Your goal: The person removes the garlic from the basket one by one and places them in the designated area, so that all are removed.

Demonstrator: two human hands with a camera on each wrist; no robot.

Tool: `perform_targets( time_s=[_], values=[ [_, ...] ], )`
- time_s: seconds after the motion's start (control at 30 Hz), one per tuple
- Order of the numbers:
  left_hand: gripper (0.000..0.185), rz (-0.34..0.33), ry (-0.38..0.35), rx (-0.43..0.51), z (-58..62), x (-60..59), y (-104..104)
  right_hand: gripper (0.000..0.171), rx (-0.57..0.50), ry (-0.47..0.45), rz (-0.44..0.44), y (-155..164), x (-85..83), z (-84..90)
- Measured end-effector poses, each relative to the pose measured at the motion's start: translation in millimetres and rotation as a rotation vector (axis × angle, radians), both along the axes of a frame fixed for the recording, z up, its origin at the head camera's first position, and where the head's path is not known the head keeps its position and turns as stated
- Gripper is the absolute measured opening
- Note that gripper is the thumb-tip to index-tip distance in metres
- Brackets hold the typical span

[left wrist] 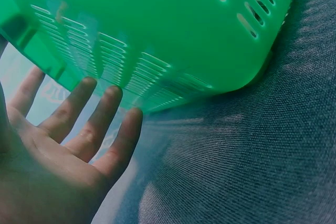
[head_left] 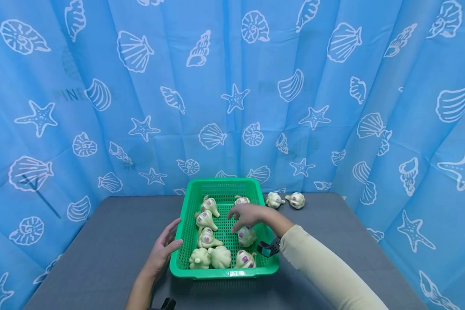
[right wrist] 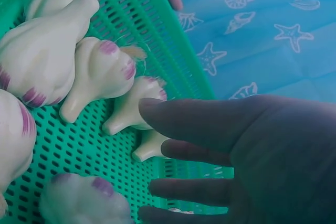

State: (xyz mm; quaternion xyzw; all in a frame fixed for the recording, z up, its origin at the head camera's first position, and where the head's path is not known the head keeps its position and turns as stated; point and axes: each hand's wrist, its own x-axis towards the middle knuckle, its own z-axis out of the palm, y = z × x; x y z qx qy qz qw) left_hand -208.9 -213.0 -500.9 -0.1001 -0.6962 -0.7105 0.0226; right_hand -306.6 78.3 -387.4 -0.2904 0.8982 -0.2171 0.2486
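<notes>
A green slotted basket (head_left: 223,189) stood on the grey counter (head_left: 100,241) before a blue shell-printed curtain (head_left: 139,86), and it held several pale garlic bulbs (head_left: 206,238) with purple-marked bases scattered over its perforated floor. The left hand (head_left: 163,250) lay flat against the basket's outer left wall with its fingers (left wrist: 100,121) straight and spread, gripping nothing, while the right hand (head_left: 246,216) hovered inside the basket with fingers loosely extended above the bulb nearest it (head_left: 247,236), holding none of them. Two more bulbs (head_left: 296,200) lay on the counter just beyond the basket's far right corner.
</notes>
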Motion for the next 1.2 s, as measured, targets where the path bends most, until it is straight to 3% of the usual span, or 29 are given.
perform_targets(
  time_s=[0.4, 0.8, 1.2],
  values=[
    [0.06, -0.005, 0.021, -0.012, 0.3, 0.8, -0.1, 0.04, 0.118, -0.16, 0.001, -4.8, 2.5, -12.9],
    [0.061, -0.002, 0.007, -0.009, 2.1, 1.8, 0.2, 0.032, 0.179, -0.255, 0.109, -10.0, 6.2, -16.1],
    [0.061, -0.007, 0.01, -0.005, 0.8, 0.8, -0.9, 0.03, 0.191, -0.227, 0.148, -8.2, 3.6, -20.1]
  ],
)
